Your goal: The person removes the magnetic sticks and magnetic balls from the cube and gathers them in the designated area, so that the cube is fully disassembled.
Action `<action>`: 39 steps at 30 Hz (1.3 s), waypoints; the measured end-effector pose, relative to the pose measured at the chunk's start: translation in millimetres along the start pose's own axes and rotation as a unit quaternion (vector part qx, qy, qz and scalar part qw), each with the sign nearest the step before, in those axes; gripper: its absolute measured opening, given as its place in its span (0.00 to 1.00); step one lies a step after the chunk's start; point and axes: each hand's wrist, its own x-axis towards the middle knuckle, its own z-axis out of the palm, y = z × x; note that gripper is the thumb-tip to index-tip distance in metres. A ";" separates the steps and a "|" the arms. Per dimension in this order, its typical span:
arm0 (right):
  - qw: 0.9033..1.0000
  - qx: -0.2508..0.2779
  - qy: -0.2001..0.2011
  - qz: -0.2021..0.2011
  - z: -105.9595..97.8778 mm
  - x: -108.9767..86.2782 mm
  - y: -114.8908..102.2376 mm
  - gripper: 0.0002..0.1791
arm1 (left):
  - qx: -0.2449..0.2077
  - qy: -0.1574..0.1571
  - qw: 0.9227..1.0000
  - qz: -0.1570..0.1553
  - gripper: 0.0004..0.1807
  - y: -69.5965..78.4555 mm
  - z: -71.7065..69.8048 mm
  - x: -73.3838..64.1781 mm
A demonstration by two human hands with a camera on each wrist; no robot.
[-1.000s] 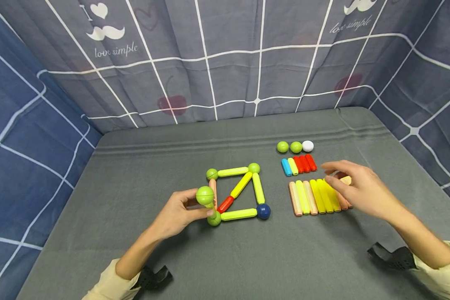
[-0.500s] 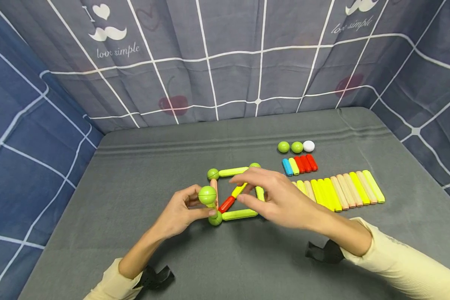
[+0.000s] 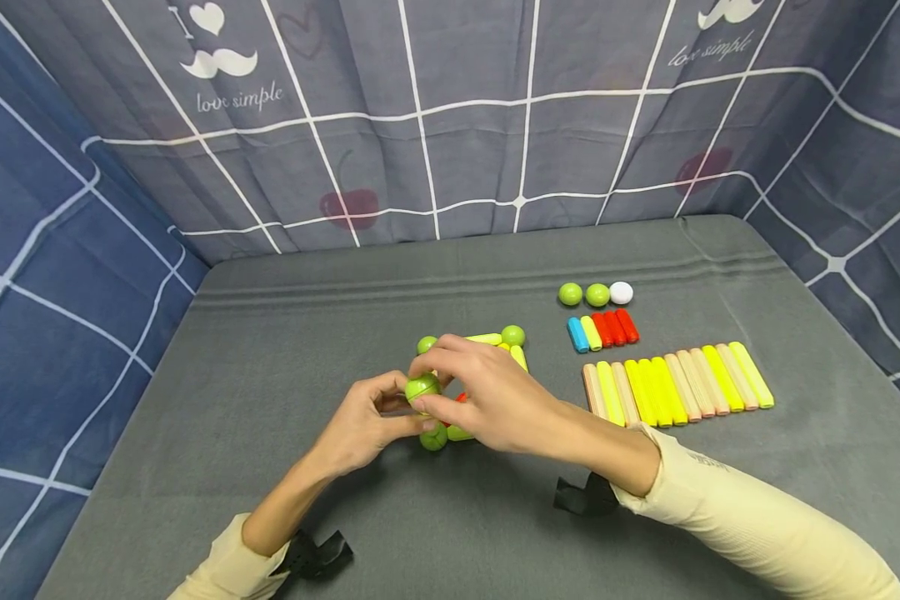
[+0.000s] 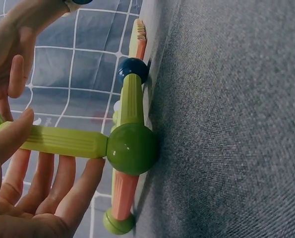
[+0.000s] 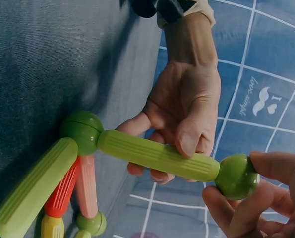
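Straps (image 3: 317, 558): we see a black one below each wrist, near the cream sleeves (image 3: 757, 508).
Left hand (image 3: 362, 423): with its thumb on one side and bent fingers on the other, it pinches the upright stick (image 4: 63, 142).
Right hand (image 3: 487, 392): its fingers are curled; thumb and fingers pinch the top ball (image 5: 236, 177), just beside the left hand.
Upright stick: yellow-green; it rises from the bottom ball (image 4: 132, 148) to the top ball, between the two hands.
Bottom ball: green, just below the left fingers.
Frame (image 3: 484, 338): it lies on the grey cloth (image 3: 450, 533), joined to the bottom ball, under and beyond the right hand, which hides much of it. We can make out a pink stick (image 4: 125, 194), a red stick (image 5: 63, 191) and a dark blue ball (image 4: 132, 72).
Long sticks (image 3: 663, 392): in one row, to the right of the right hand; yellow, green and pale pink.
Short sticks (image 3: 602, 330): beyond this row we count one blue, one yellow-green, three red.
Loose balls (image 3: 597, 295): two green and one white, farther again from the hands.
Curtain (image 3: 472, 150): blue-grey with white lines, behind everything.
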 end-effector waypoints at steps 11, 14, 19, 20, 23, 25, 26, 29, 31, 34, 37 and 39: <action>0.999 0.045 -0.004 0.026 -1.1 -3.0 -1.5 0.08 | 0.000 -0.002 1.000 -0.002 0.12 -1.0 1.4 1.8; 0.994 0.097 0.001 0.040 -0.4 -3.7 0.3 0.09 | -0.004 -0.007 1.000 0.004 0.11 -1.9 0.6 1.8; 0.981 0.182 0.028 0.066 -0.1 -6.8 6.6 0.10 | -0.013 -0.011 1.000 0.008 0.11 -3.1 -2.1 0.9; 0.979 0.185 0.033 0.072 -0.9 -8.0 7.8 0.10 | -0.013 -0.012 1.000 0.008 0.11 -3.6 -2.7 0.6; 0.980 0.175 0.045 0.081 -5.1 -12.0 10.5 0.09 | -0.012 -0.019 1.000 0.013 0.11 -4.1 -3.3 0.9; 0.981 0.167 0.050 0.090 -8.1 -15.5 13.5 0.09 | -0.007 -0.019 1.000 0.015 0.12 -3.6 -2.8 1.6; 0.980 0.167 0.051 0.096 -9.7 -17.3 15.4 0.09 | -0.002 -0.018 1.000 0.015 0.12 -3.1 -2.6 2.0; 0.977 0.167 0.056 0.123 -15.3 -23.3 21.1 0.13 | 0.010 -0.013 1.000 0.012 0.13 -1.1 -1.8 2.8; 0.973 0.164 0.062 0.147 -20.1 -27.3 26.6 0.15 | 0.015 -0.012 1.000 0.010 0.13 -0.4 -2.0 2.9; 0.968 0.158 0.074 0.182 -29.3 -34.5 36.2 0.18 | 0.012 -0.010 1.000 0.006 0.14 -0.4 -2.6 2.1; 0.965 0.140 0.091 0.202 -42.0 -44.0 46.6 0.18 | 0.005 -0.014 1.000 -0.001 0.15 -0.7 -2.8 1.3; 0.965 0.110 0.108 0.211 -51.8 -50.7 53.7 0.17 | 0.003 -0.017 1.000 -0.006 0.15 -1.1 -2.9 1.0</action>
